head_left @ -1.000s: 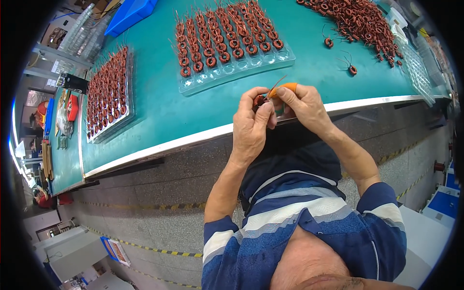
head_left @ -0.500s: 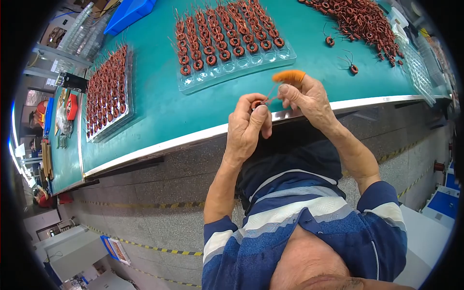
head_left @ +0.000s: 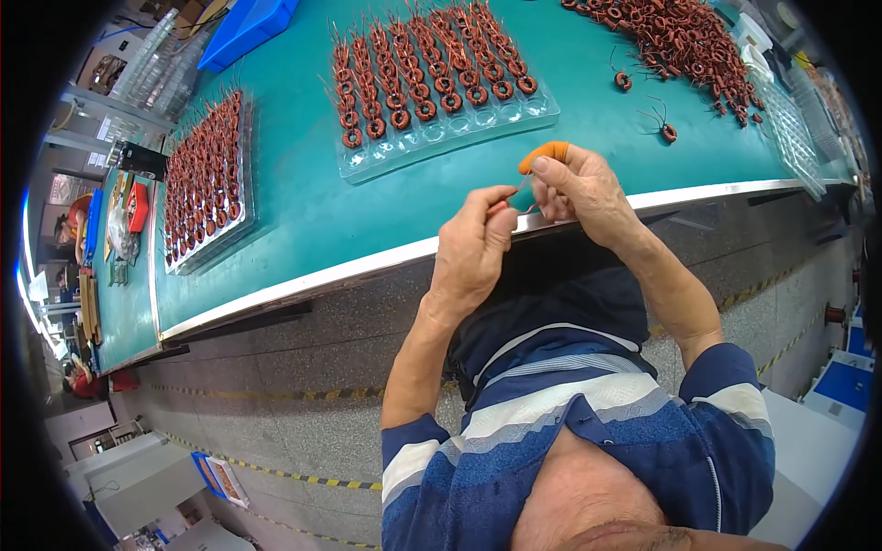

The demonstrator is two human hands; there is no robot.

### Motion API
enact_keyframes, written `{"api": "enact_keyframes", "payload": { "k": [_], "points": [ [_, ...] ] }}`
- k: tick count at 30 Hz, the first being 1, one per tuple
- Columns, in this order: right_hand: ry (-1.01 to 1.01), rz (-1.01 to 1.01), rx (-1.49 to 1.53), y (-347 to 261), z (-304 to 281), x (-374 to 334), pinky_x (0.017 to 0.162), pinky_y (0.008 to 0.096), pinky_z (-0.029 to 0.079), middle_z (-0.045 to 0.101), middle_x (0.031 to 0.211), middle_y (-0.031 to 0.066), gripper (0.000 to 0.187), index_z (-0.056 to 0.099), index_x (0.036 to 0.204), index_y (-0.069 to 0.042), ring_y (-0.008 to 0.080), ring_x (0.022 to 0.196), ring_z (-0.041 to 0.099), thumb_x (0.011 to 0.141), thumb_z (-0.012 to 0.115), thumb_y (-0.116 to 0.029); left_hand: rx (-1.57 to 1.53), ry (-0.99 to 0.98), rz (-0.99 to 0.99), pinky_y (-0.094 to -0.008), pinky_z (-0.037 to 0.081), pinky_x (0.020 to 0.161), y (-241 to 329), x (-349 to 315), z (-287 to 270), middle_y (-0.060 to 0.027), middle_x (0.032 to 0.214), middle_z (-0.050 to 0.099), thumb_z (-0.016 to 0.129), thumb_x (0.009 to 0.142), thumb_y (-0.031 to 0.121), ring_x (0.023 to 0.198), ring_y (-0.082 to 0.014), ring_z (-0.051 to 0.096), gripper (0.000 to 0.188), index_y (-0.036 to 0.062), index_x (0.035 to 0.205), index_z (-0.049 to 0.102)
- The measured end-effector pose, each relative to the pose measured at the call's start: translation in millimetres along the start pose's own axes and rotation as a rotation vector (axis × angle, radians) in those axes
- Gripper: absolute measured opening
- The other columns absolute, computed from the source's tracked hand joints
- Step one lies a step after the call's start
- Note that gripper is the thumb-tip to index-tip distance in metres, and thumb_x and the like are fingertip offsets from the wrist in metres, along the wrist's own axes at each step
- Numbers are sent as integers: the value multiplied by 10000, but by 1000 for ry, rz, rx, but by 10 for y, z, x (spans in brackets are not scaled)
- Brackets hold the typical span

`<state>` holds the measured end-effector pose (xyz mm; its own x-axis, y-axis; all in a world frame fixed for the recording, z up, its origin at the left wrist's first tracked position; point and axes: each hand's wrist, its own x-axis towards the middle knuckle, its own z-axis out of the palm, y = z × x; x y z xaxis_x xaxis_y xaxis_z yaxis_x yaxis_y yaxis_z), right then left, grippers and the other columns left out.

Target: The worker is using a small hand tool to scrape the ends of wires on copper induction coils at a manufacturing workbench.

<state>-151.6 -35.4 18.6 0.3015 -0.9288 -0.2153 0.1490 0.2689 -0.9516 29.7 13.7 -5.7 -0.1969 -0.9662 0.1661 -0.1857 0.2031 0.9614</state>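
Note:
My left hand point(head_left: 470, 246) is closed in a pinch at the table's front edge. Between its fingertips sits a copper-wound ring coil point(head_left: 497, 208), mostly covered by the fingers. Close on its right, my right hand point(head_left: 590, 195) wears an orange finger cover point(head_left: 544, 157) on the index finger. Its thumb and index finger are pressed together on a wire lead of the coil, though the exact grip is partly hidden. Beyond both hands stands a clear plastic tray point(head_left: 404, 163) holding rows of similar coils point(head_left: 425, 111), their leads pointing up.
Another filled tray point(head_left: 241, 216) stands at the left. A heap of loose coils point(head_left: 684, 46) lies at the far right, with two single coils point(head_left: 668, 134) nearer. Clear trays point(head_left: 797, 147) lie by the right edge, and a blue bin point(head_left: 246, 32) sits far left.
My left hand has turned, so its fingers now cover most of the ring that showed before. The right index finger has curled down toward the thumb. The trays stay put.

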Motion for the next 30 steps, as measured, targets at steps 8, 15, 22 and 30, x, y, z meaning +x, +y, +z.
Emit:
{"api": "enact_keyframes", "payload": {
  "k": [8,15,22,30],
  "points": [
    [-126,-13,-108,-28,-20,-88,451,154,377,601,696,10,280,635,1008,-6,47,550,543,893,667,-259,-460,-84,-152,-191,396,457,23,-14,30,-29,720,595,504,990,262,560,-65,533,291,11,1137,514],
    [-44,-247,-378,-30,11,-169,490,190,432,628,735,30,164,642,976,15,64,570,561,886,660,-121,-351,8,-140,-203,381,431,35,-52,99,-19,666,572,511,978,202,529,-62,510,221,6,1080,523],
    [278,-338,-208,13,75,-102,478,170,422,619,725,21,210,640,999,16,53,577,558,919,628,-178,-527,179,-133,-189,379,448,-10,-48,221,-9,692,553,493,987,186,543,-52,487,194,19,1078,530],
    [-25,-97,-158,103,45,-174,435,174,404,619,676,30,301,646,903,2,56,510,555,916,641,-299,123,96,82,-248,430,523,-40,-6,168,-57,760,580,515,974,149,612,-99,532,287,-13,1202,452]
  ]
}}
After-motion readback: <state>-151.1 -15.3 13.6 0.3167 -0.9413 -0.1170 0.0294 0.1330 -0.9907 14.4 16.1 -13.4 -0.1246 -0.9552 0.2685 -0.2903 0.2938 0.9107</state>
